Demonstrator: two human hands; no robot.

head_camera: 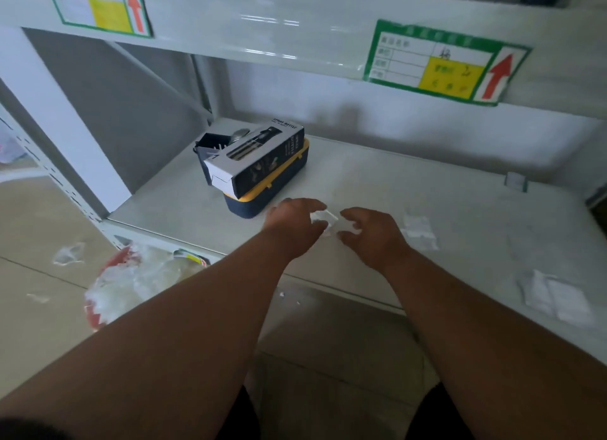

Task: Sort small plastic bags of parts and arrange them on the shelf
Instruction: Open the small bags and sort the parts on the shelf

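Both my hands reach over the front part of the pale grey shelf. My left hand holds a small clear plastic bag between its curled fingers and thumb. My right hand hovers just right of that bag with fingers loosely curled; whether it touches the bag is unclear. A small stack of clear bags lies on the shelf to the right of my right hand. More flat bags lie near the shelf's front right edge.
A dark spray-bottle carton lies across a navy and yellow box at the shelf's back left. An upper shelf beam with green labels hangs overhead. On the floor at the left sits a red basin of crumpled plastic.
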